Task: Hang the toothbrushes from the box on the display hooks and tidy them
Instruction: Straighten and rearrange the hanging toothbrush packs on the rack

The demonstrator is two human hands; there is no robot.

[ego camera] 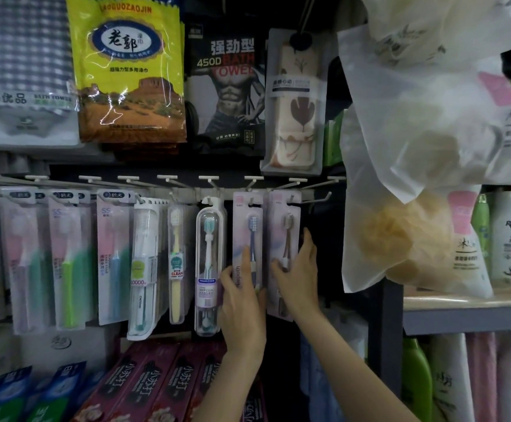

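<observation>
Frosted plastic bag (415, 141): hangs upper right — the biggest thing in view; it veils the shelf and bottles behind, its contents only dim yellowish lumps.
Towel packs (129, 71): top row above the rail, cut off by the upper edge.
Hook rail (187, 190): pale prongs run across mid-frame; the far-right prong looks bare, likely the next free place.
Toothpaste cartons (157, 382): stacked below the rail, lower ends out of frame.
Hung row: pink-and-green packs at left, then a clear case with a teal brush (208, 269), all dangling from card holes so their faces read forward.
Blue toothbrush pack (248, 239): on its hook; lower half covered by the left hand.
Brown toothbrush pack (284, 239): on the next hook right, tilted slightly; bottom edge hidden.
Left hand (242, 303): fingers loosely curled on the blue pack's lower part, thumb to its face — steadying it, I judge.
Right hand (297, 275): fingers spread flat, not clenched, pressing the brown pack's face and outer edge, apparently squaring it to its neighbour.
Box: not in view; remaining stock unknowable.
</observation>
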